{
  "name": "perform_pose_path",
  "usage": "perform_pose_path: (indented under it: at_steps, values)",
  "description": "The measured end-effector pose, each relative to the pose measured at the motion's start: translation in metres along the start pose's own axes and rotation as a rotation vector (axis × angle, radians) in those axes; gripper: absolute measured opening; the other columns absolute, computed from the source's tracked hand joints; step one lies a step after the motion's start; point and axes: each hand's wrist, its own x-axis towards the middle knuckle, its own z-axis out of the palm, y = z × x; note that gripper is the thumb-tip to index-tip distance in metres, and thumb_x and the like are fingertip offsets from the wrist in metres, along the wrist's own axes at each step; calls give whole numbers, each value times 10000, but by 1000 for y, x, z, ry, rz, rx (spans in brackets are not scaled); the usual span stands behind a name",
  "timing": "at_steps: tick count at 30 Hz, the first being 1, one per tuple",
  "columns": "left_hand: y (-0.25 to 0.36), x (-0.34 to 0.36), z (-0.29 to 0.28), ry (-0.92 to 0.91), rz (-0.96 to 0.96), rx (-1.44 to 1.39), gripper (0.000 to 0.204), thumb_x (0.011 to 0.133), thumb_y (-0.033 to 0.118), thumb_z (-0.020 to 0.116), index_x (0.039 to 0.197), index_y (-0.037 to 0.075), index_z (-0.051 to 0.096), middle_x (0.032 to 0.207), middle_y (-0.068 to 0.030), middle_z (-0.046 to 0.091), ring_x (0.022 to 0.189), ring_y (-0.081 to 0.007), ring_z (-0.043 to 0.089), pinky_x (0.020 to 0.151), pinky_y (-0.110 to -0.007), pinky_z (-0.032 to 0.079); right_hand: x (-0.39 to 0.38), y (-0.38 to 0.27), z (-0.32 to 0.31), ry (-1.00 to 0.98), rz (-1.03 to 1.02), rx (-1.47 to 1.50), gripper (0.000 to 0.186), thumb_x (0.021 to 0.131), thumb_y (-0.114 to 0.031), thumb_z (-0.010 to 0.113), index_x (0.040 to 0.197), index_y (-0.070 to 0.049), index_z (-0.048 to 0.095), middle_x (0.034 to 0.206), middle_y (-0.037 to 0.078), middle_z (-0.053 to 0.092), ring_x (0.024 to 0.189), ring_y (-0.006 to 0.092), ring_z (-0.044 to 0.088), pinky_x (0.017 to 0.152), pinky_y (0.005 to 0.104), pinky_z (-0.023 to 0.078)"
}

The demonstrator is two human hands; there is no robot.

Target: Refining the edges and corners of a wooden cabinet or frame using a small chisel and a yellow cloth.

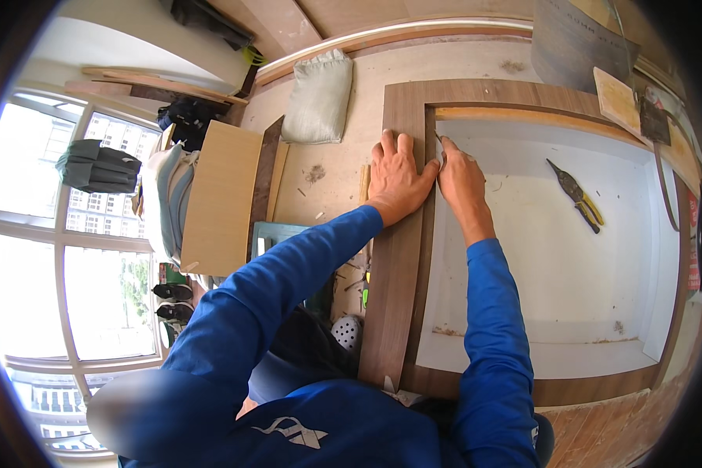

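A brown wood-grain frame (388, 312) surrounds a shallow white recess (515, 296) in front of me. My left hand (398, 173) rests on the frame's left side, fingers spread toward the far end, thumb reaching to the inner edge. Just inside that edge, my right hand (462, 186) is closed with its fingertips pinched together. A small dark tip shows at those fingertips against the inner edge; what it belongs to is mostly hidden by the fingers. Pliers (576, 195) with black and yellow handles lie on the white bottom, right of my right hand.
A pale sack (317, 97) lies beyond the frame's far left corner. Left of the frame stand a light wooden panel (220, 199) and a teal case (277, 234). At the right, a wooden board (620, 101) lies across the frame's corner beside a curved grey sheet (573, 43).
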Motion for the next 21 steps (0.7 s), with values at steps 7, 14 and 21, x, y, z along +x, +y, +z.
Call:
perform_pose_path:
  at_steps: [7, 14, 21]
  values:
    - [-1, 0, 0, -4, -6, 1, 643, 905, 422, 709, 1324, -3, 469, 1443, -270, 415, 1279, -490, 452, 1103, -532, 411, 4, 1, 2, 14, -25, -24, 421, 958, -67, 571, 1373, -6, 615, 1067, 267, 742, 1022, 427, 718, 859, 505, 584]
    - [1, 0, -2, -38, -15, -16, 622, 915, 423, 696, 1308, 2, 462, 1493, -290, 382, 1312, -492, 434, 1116, -530, 401, 7, -1, -1, -14, 0, -23, 423, 956, -70, 572, 1372, -11, 617, 1078, 257, 744, 1032, 438, 711, 869, 517, 576]
    - [1, 0, 1, 1, -5, -6, 579, 929, 403, 678, 1298, 11, 464, 1431, -263, 421, 1267, -491, 461, 1094, -538, 413, 11, 6, 6, 0, -15, 9, 439, 960, -76, 565, 1394, -25, 609, 1105, 241, 748, 1055, 452, 700, 884, 526, 566]
